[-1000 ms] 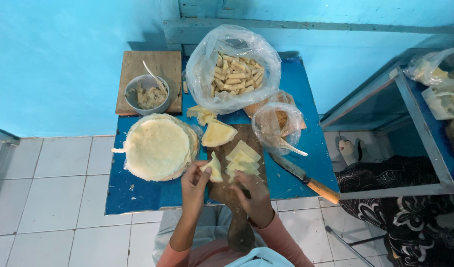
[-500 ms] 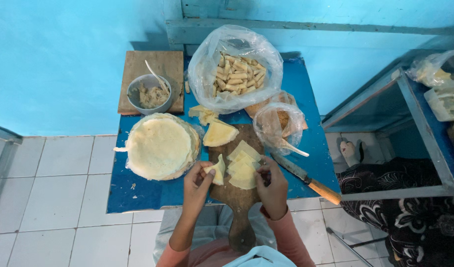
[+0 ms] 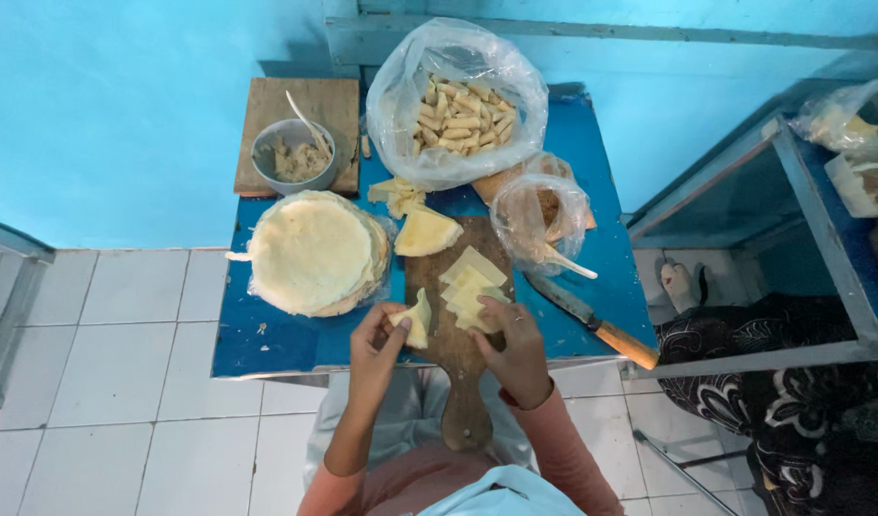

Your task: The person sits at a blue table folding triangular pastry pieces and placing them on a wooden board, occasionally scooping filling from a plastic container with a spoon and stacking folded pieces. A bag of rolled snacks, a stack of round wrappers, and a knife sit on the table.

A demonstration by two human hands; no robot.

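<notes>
Head view looked straight down on a small blue worktop [image 3: 267, 344] standing on white floor tiles. The left hand [image 3: 379, 336] pinched a thin, pale triangular wrapper piece [image 3: 419, 322] between thumb and fingers, lifting it just left of a wooden cutting board [image 3: 458, 373], probably to peel it free of the rest. The right hand [image 3: 515, 339] pressed closed fingertips on the fanned stack of cut wrappers [image 3: 472, 287] lying on the board, seemingly to steady them. Left of the board sat a round, floppy pile of uncut wrappers [image 3: 310, 253]. Farther off, a clear plastic bag [image 3: 458, 105] held finished rolls, and a grey bowl [image 3: 293, 158] of lumpy filling rested on a square wooden board [image 3: 257, 105]. A wooden-handled knife [image 3: 596, 325] lay to the right, within reach.
</notes>
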